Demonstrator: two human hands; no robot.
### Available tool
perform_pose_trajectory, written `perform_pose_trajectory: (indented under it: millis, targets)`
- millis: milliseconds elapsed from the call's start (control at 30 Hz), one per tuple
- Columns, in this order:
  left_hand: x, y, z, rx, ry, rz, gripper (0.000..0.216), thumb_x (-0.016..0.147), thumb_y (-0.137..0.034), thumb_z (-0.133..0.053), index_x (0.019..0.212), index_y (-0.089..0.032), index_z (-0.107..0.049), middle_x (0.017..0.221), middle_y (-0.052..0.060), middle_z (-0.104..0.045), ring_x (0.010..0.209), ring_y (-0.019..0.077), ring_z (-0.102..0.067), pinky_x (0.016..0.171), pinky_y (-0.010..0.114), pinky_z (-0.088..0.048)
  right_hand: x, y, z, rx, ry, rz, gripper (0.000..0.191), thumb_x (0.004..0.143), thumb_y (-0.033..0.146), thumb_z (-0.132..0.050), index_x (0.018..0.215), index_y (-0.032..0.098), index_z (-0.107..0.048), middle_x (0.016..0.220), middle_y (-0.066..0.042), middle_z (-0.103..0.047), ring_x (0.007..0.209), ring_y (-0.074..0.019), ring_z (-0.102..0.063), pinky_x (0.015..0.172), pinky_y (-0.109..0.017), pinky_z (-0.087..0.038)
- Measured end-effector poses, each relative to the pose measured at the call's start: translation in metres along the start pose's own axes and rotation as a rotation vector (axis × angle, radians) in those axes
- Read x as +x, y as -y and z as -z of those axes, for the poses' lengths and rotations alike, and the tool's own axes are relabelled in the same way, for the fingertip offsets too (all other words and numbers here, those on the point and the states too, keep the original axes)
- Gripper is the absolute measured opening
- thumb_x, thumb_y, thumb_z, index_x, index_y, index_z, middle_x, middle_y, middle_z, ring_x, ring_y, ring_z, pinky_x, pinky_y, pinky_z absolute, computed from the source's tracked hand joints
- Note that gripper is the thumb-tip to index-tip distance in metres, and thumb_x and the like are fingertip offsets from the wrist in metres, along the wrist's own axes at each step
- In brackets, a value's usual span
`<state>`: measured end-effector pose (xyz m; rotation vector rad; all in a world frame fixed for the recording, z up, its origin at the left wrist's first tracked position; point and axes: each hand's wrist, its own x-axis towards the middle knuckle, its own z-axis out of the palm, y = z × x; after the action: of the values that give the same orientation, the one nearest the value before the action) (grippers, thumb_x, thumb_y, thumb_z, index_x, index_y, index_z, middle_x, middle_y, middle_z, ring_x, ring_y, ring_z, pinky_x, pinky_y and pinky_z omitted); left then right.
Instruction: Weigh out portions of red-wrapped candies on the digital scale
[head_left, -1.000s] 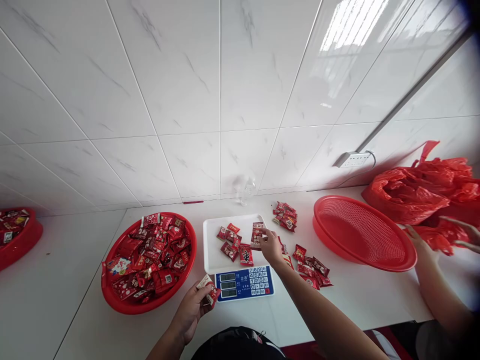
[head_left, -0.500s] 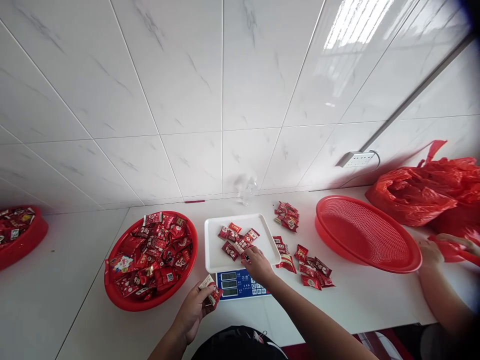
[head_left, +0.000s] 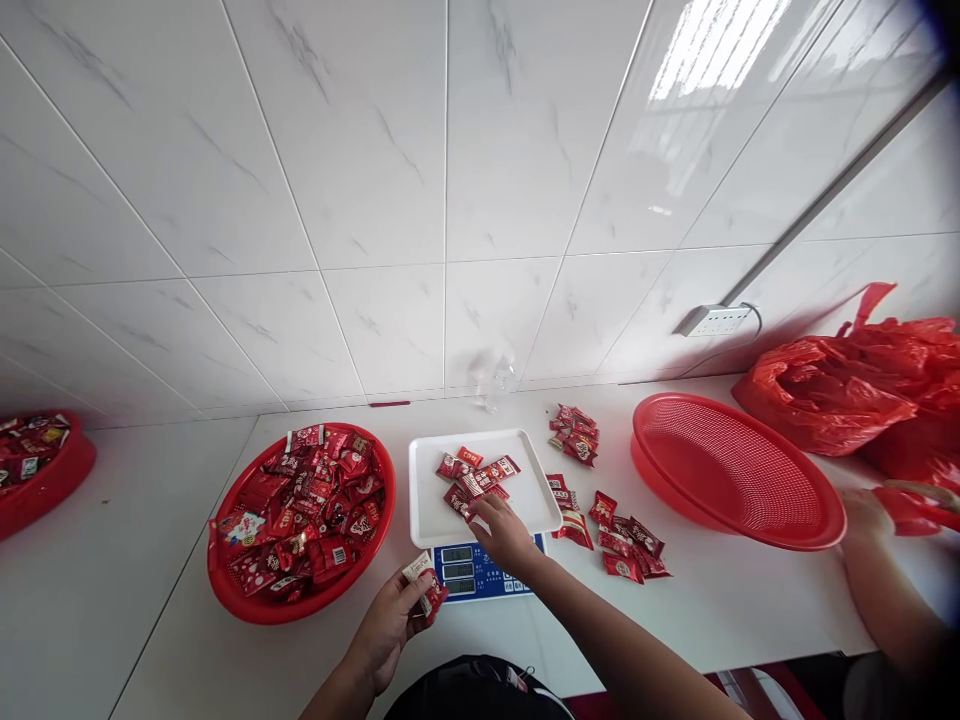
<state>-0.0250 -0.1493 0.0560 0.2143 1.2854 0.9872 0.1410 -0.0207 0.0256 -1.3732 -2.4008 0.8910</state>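
Observation:
My left hand (head_left: 390,625) is closed round a few red candy packets (head_left: 426,583) in front of the blue-faced scale (head_left: 472,573). My right hand (head_left: 504,530) reaches over the scale's white tray (head_left: 439,500), fingertips on a red packet at the near edge of a small heap of candies (head_left: 474,475). Whether it grips that packet I cannot make out. To the left stands a red basket (head_left: 247,600) filled with red wrapped candies.
Loose candies (head_left: 615,530) and a second small pile (head_left: 574,432) lie right of the scale. An empty red basket (head_left: 731,470) and red plastic bags (head_left: 847,385) sit at right, where another person's arm (head_left: 881,590) works. Another red basket (head_left: 45,470) is far left.
My right hand has drawn back from the tray's far right corner to its near middle, leaving a packet on the heap. My left hand has stayed put.

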Motion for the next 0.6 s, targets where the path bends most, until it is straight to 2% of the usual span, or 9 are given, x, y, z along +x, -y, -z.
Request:
perform_pose_trajectory:
  millis: [67,133,233,300,433,600]
  targets:
    - [0.001,0.001,-0.001,-0.004,0.009,-0.001,0.047,0.062,-0.041,-0.07,0.1,-0.016,-0.057,0.083,0.003,-0.066,0.074,0.0125,-0.06,0.067,0.023,-0.042,0.003,-0.002,-0.002,-0.105,-0.023,0.005,0.036,0.082,0.029,-0.046,0.118,0.026,-0.051,0.127,-0.008,-0.047,0.119,-0.0241,-0.04,0.097,-0.038,-0.035]
    - [0.002,0.001,-0.003,-0.011,0.017,0.001,0.047,0.063,-0.041,-0.069,0.101,-0.016,-0.056,0.083,0.003,-0.066,0.074,0.0121,-0.06,0.066,0.023,-0.042,0.011,-0.004,-0.003,-0.2,-0.007,0.011,0.051,0.08,0.036,-0.051,0.129,0.032,-0.039,0.143,-0.006,-0.028,0.132,-0.0278,-0.02,0.104,-0.047,-0.023]
    - [0.002,0.001,-0.004,-0.015,0.008,0.014,0.048,0.062,-0.041,-0.07,0.1,-0.016,-0.056,0.08,0.003,-0.066,0.073,0.0125,-0.06,0.066,0.023,-0.042,0.029,-0.007,-0.004,-0.261,0.09,-0.006,0.069,0.076,0.051,-0.052,0.136,0.039,-0.021,0.15,-0.003,-0.008,0.136,-0.0302,0.0,0.104,-0.057,-0.007]
    - [0.002,0.001,-0.003,-0.019,-0.007,0.016,0.047,0.061,-0.041,-0.071,0.098,-0.016,-0.056,0.079,0.003,-0.066,0.075,0.0133,-0.06,0.065,0.023,-0.042,0.044,-0.006,-0.004,-0.267,0.135,-0.035,0.071,0.076,0.058,-0.046,0.137,0.039,-0.017,0.15,-0.003,-0.005,0.136,-0.0306,0.005,0.103,-0.059,-0.003]
    - [0.0,0.003,0.003,-0.033,-0.029,0.015,0.042,0.062,-0.041,-0.07,0.093,-0.016,-0.055,0.076,0.003,-0.066,0.072,0.0125,-0.06,0.065,0.023,-0.042,0.07,0.001,-0.003,-0.277,0.185,-0.017,0.07,0.076,0.062,-0.042,0.138,0.038,-0.018,0.15,-0.001,-0.005,0.135,-0.0317,0.008,0.1,-0.062,0.005]
    - [-0.001,0.004,0.009,-0.052,-0.055,0.028,0.04,0.061,-0.039,-0.071,0.09,-0.016,-0.055,0.075,0.003,-0.066,0.069,0.0123,-0.06,0.065,0.023,-0.043,0.082,0.004,-0.003,-0.267,0.277,0.043,0.066,0.077,0.06,-0.043,0.136,0.035,-0.027,0.148,-0.001,-0.017,0.135,-0.0319,0.002,0.099,-0.065,0.007]
